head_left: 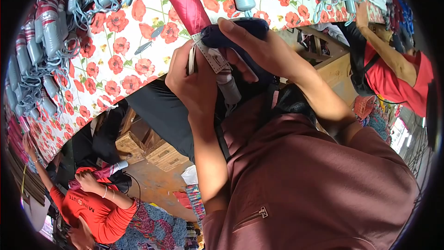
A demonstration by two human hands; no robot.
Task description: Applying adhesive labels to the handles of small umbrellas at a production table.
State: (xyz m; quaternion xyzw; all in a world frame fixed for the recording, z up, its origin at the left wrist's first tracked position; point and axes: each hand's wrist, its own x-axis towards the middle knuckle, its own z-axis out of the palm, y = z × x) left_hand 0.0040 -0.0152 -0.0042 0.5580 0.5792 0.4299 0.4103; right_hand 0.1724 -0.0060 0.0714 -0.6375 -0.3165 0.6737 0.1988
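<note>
Umbrella (185,2): crimson, glossy fabric, furled, set obliquely; gripped near its lower end by the left hand (190,81). Grey handle (230,91): in line below, tilted. White strip (213,59): flat, dotted, lying across the umbrella between both hands. Dark blue device (255,27): smooth, rounded, held crosswise in the right hand (266,53); exact type unclear.
</note>
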